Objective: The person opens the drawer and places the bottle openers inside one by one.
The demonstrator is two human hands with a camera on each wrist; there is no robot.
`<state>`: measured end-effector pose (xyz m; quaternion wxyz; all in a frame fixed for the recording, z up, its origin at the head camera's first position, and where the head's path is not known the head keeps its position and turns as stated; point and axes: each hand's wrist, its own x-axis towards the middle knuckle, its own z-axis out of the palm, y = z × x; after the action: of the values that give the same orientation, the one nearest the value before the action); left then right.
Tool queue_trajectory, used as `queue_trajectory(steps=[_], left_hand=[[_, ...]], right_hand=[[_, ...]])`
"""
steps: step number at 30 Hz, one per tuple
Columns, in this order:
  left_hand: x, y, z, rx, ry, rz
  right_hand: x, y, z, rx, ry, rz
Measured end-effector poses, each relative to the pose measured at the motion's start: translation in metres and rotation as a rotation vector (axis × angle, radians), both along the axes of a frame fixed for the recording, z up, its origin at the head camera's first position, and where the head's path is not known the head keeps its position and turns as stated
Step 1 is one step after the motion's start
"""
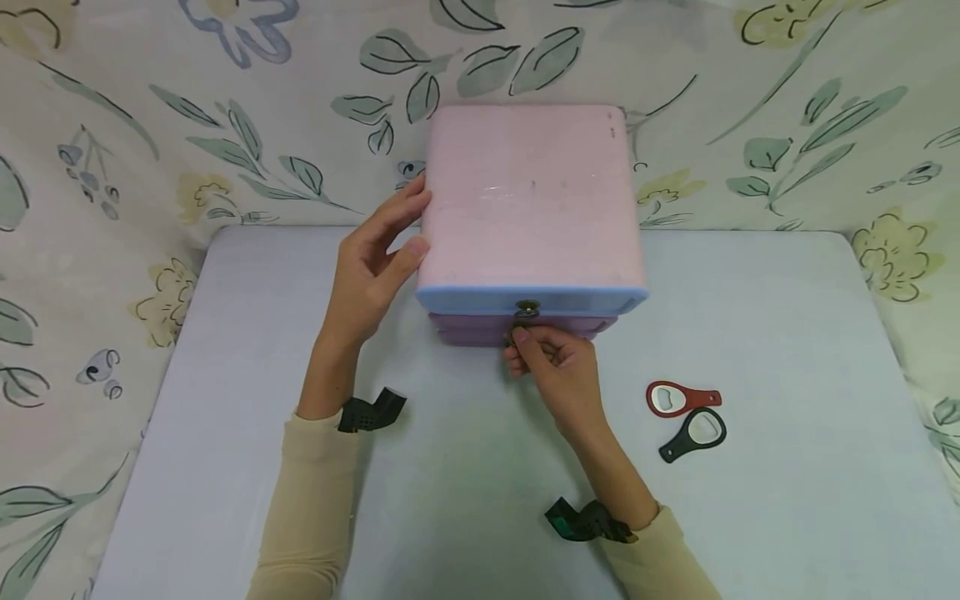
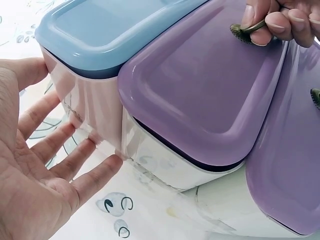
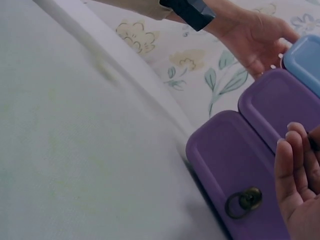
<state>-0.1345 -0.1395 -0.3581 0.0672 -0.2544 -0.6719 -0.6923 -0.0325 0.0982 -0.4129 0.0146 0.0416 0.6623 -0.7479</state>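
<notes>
A small drawer cabinet (image 1: pixel 532 200) with a pink top stands at the back of the table, a blue drawer front (image 1: pixel 465 300) above two purple ones. My left hand (image 1: pixel 371 271) rests its spread, nearly straight fingers against the cabinet's left side. With thumb and fingers my right hand (image 1: pixel 558 367) pinches the bronze ring pull (image 2: pixel 242 33) of the upper purple drawer (image 2: pixel 195 95). That drawer looks closed. Below it, the lower purple drawer (image 3: pixel 225 160) has its own ring pull (image 3: pixel 245 201) hanging free. Another ring pull (image 1: pixel 527 308) is on the blue front.
To the right of my right hand, a red bottle opener (image 1: pixel 682 398) and a black bottle opener (image 1: pixel 693 435) lie close together on the white table (image 1: pixel 787 333). A floral cloth (image 1: pixel 300 108) hangs behind the cabinet and around the table's sides.
</notes>
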Motion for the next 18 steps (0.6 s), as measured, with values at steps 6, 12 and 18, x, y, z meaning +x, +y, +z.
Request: queue_trajectory(steps=[6, 12, 18], left_hand=[[0.000, 0.000, 0.001, 0.005, -0.008, -0.006], [0.001, 0.000, 0.003, -0.004, -0.012, -0.003], [0.002, 0.000, 0.004, 0.005, -0.020, 0.001]], right_hand=[[0.004, 0.002, -0.003, 0.027, -0.031, 0.014], [0.008, 0.005, -0.005, 0.043, -0.045, 0.034], [0.011, 0.009, -0.011, 0.091, -0.060, 0.060]])
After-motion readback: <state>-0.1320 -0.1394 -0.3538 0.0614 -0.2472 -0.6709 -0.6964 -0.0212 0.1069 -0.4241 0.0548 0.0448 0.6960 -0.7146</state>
